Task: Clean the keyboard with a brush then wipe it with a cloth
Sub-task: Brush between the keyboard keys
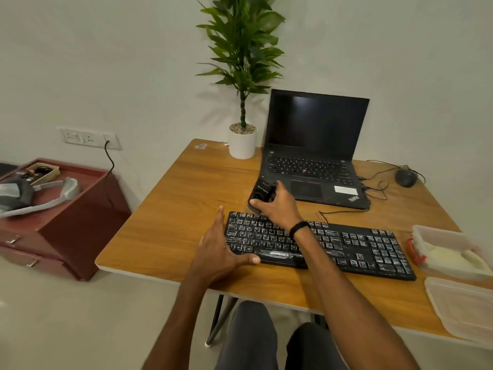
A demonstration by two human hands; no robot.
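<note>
A black keyboard [354, 247] with dusty, whitish keys lies across the wooden table [170, 209]. My right hand [280, 208] grips a black brush [262, 193], whose bristles touch the keyboard's far left corner. My left hand [221, 249] lies against the keyboard's left end, fingers straight along the edge and thumb pressed on the front edge. A pale cloth [450, 256] sits inside an open clear container [426, 233] at the right.
An open black laptop [312, 156] stands behind the keyboard, with a potted plant [242, 140] to its left and a wired mouse [405, 177] to its right. A clear lid [461, 308] lies at the table's right front. A maroon cabinet [61, 217] stands at left.
</note>
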